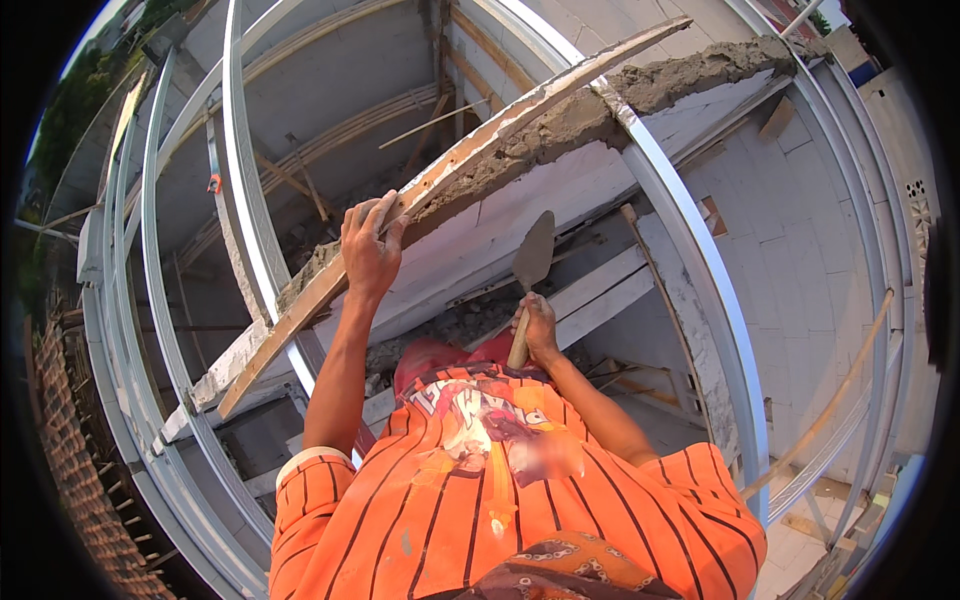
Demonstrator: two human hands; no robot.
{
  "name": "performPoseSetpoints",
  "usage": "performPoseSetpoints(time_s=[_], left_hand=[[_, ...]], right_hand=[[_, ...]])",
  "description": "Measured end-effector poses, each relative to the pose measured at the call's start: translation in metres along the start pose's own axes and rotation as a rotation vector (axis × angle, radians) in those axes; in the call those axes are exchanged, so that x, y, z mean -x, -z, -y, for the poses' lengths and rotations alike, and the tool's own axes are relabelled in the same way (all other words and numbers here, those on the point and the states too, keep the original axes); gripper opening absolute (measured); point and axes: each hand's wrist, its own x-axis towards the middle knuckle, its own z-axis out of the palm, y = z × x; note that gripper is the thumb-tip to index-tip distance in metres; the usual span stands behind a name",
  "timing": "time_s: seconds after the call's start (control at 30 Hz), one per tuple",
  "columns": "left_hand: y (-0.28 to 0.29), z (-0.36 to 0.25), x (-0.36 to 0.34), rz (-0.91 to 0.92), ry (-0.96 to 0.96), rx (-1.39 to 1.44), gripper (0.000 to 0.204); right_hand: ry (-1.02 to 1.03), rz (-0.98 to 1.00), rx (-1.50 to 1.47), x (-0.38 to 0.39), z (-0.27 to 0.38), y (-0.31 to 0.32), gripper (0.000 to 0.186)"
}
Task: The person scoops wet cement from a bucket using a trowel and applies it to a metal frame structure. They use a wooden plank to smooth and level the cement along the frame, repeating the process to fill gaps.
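My left hand (372, 250) is closed over the edge of a long wooden board (290, 328), which runs slantwise from the lower left to the upper right. Grey wet mortar (540, 140) lies in a rough strip along the board, on top of the pale block wall (480, 225). My right hand (537, 328) grips the wooden handle of a trowel (535, 252). Its blade points away from me, smeared with grey, and hangs apart from the mortar in front of the wall.
Silvery metal beams (690, 235) cross the wall on the right, with more metal beams (240, 150) on the left. Rubble (440, 335) and white-splashed planks (600, 300) lie lower down. A tiled roof (85, 490) shows at lower left, and a block wall (800, 260) rises at right.
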Motion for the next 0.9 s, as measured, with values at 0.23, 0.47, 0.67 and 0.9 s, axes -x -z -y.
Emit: performPoseSetpoints(time_s=[0.23, 0.47, 0.67, 0.9], left_hand=[[-0.013, -0.002, -0.006, 0.017, -0.048, -0.014, 0.038], [-0.044, -0.006, -0.013, -0.004, -0.091, -0.038, 0.036], [-0.058, -0.002, -0.025, -0.017, -0.089, -0.033, 0.035], [-0.061, 0.004, -0.036, -0.015, -0.092, -0.043, 0.034]], right_hand=[[-0.012, 0.012, -0.141, 0.007, -0.005, 0.01, 0.032], [-0.135, -0.014, -0.053, 0.007, -0.011, 0.023, 0.029], [-0.116, 0.007, 0.004, 0.006, -0.008, 0.025, 0.029], [-0.005, -0.044, 0.04, 0.021, 0.003, 0.016, 0.03]])
